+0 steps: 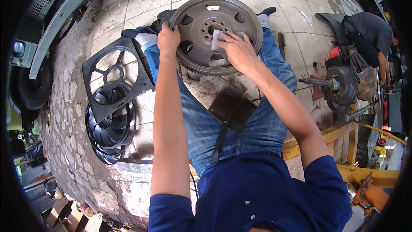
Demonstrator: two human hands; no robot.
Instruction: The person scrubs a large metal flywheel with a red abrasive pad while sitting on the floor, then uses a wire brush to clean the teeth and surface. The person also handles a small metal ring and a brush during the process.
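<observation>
A large steel flywheel (199, 15) with a toothed rim, oval openings and a ring of bolt holes stands tilted between my lower legs. My left hand (168, 41) grips its left edge, fingers wrapped over the rim. My right hand (240, 51) presses a folded light grey piece of sandpaper (216, 41) against the flywheel's face, just beside the centre hole. Part of the sandpaper is hidden under my fingers. Below the flywheel, a dark flat plate with a strap (231, 105) lies between my thighs.
On the left lie a black fan shroud (96, 71) and black radiator fans (109, 131). A greasy gearbox-like assembly (341, 81) sits on the right, with a bent-over person (369, 28) beyond it. A yellow metal frame (339, 133) stands behind my right side. A vehicle (60, 21) borders the far left.
</observation>
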